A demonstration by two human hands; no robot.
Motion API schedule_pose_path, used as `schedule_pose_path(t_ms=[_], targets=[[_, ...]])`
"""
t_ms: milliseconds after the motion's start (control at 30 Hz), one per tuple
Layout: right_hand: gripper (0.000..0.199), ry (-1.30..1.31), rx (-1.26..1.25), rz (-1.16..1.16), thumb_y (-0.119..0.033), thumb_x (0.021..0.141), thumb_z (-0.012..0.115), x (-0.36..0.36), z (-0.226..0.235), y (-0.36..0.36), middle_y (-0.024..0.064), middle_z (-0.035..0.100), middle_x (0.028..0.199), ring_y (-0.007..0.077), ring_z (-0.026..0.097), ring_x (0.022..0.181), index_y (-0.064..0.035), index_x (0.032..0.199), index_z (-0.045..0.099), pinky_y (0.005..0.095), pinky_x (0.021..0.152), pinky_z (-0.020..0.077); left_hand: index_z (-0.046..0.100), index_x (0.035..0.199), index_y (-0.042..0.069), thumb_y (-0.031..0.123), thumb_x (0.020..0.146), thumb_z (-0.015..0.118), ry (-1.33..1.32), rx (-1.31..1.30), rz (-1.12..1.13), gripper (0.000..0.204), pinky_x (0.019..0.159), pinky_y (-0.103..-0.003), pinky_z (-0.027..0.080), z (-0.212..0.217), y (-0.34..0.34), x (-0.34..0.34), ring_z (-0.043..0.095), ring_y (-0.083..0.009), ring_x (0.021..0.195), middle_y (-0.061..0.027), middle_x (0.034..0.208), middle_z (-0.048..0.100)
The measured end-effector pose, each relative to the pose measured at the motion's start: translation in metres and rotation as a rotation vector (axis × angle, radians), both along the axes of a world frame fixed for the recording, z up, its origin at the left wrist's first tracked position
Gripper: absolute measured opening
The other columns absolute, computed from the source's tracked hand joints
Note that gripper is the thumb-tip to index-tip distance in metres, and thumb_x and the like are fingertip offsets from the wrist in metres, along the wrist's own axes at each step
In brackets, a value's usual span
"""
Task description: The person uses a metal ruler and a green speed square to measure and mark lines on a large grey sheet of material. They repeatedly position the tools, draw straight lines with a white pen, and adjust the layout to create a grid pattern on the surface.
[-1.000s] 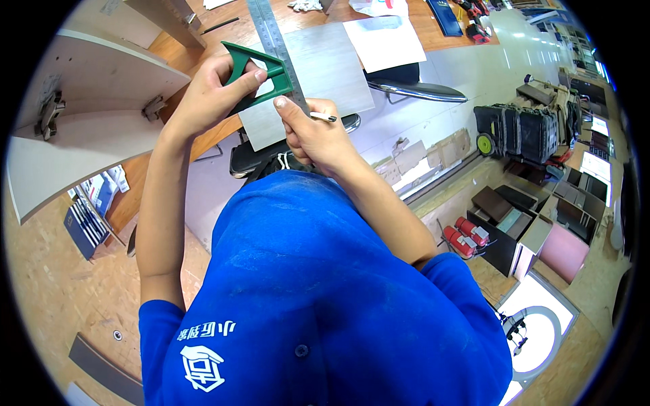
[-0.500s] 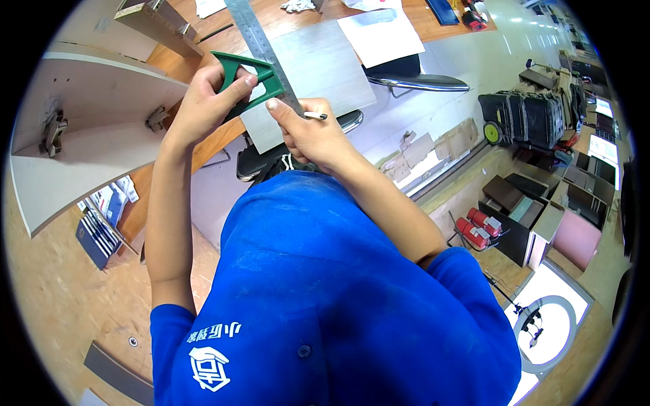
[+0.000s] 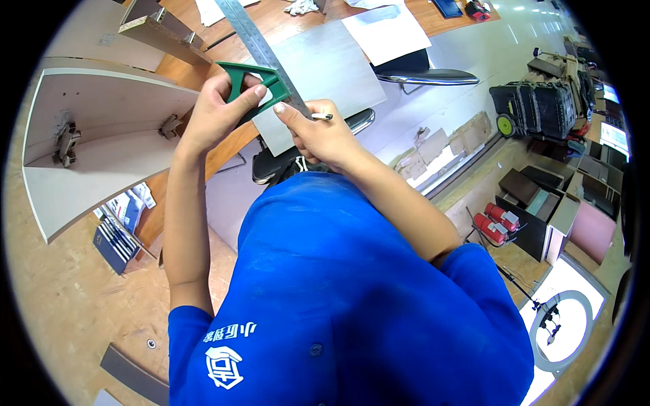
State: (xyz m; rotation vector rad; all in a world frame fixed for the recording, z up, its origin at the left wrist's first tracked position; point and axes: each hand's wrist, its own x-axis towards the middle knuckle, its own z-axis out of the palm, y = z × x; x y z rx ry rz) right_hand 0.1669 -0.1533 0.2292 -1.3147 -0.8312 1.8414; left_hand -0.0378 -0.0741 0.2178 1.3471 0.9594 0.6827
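Note:
A try square with a green triangular handle [image 3: 277, 90] and a long steel ruler blade [image 3: 254, 42] is held up in front of me, over the table's near edge. My left hand [image 3: 215, 115] is closed on the green handle, its thumb pressed on the face. Close beside it, my right hand [image 3: 323, 139] grips the near end of the steel blade, thumb along it. A thin pen or pencil [image 3: 322, 116], white and black at its end, pokes out between the right fingers. Beneath the blade lies a flat light-grey board [image 3: 332, 61], partly overhanging the table.
White paper [image 3: 389, 34] lies at the board's far right. Left stands an open cabinet panel [image 3: 88, 159] with metal hinges. Chairs [image 3: 433, 76] are tucked against the wooden table [image 3: 277, 19]. Red fire extinguishers [image 3: 491, 228] and a ring-shaped lamp [image 3: 562, 331] stand right.
The whole view has shifted slightly, so the surroundings sit a little farther right and lower. Both hands keep their grip on the try square.

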Motion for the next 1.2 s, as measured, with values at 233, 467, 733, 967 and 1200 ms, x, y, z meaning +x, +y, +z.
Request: schedule_pose_path(t_ms=[233, 467, 733, 967, 1200], targets=[[0.049, -0.062, 0.031, -0.001, -0.04, 0.104, 0.067, 0.0, 0.0, -0.001, -0.0029, 0.047, 0.053, 0.0054, 0.042, 0.042, -0.0102, 0.067, 0.056, 0.0248, 0.037, 0.0289, 0.062, 0.101, 0.004, 0.028, 0.104, 0.067, -0.031, -0.044, -0.072, 0.025, 0.059, -0.024, 0.047, -0.006, 0.003, -0.006, 0.057, -0.0091, 0.069, -0.0024, 0.084, 0.061], [0.05, -0.043, -0.01, -0.001, -0.038, 0.104, 0.067, 0.003, -0.001, -0.002, -0.001, 0.051, 0.053, 0.0066, 0.045, 0.041, -0.0095, 0.064, 0.058, 0.0257, 0.037, 0.0309, 0.062, 0.097, 0.002, 0.029, 0.102, 0.07, -0.023, -0.034, -0.019, 0.029, 0.057, -0.025, 0.046, 0.005, -0.003, 0.004, 0.057, -0.0082, 0.066, -0.0022, 0.079, 0.062], [0.05, -0.055, 0.0, 0.002, -0.044, 0.102, 0.068, 0.002, -0.004, -0.004, -0.0026, 0.046, 0.053, 0.0051, 0.039, 0.041, -0.0117, 0.067, 0.053, 0.0242, 0.035, 0.0272, 0.062, 0.101, 0.001, 0.028, 0.102, 0.069, -0.001, -0.048, -0.07, 0.028, 0.058, -0.025, 0.049, -0.001, 0.0, -0.003, 0.058, -0.0096, 0.068, -0.0042, 0.083, 0.063], [0.05, -0.064, 0.035, 0.021, -0.042, 0.103, 0.067, 0.002, -0.007, -0.003, -0.0023, 0.047, 0.052, 0.0052, 0.041, 0.04, -0.0123, 0.066, 0.053, 0.0241, 0.035, 0.0288, 0.062, 0.102, 0.001, 0.026, 0.102, 0.069, -0.089, -0.069, -0.029, 0.026, 0.058, -0.026, 0.05, -0.007, -0.002, -0.002, 0.057, -0.0099, 0.067, -0.0038, 0.083, 0.063], [0.048, -0.106, 0.065, 0.023, -0.039, 0.104, 0.066, 0.001, -0.013, -0.004, -0.0025, 0.048, 0.05, 0.0053, 0.042, 0.038, -0.0117, 0.067, 0.056, 0.0245, 0.035, 0.0289, 0.062, 0.099, 0.003, 0.029, 0.102, 0.07, -0.079, -0.074, -0.02, 0.028, 0.058, -0.025, 0.049, -0.006, -0.006, -0.001, 0.057, -0.0094, 0.066, -0.0029, 0.081, 0.062]])
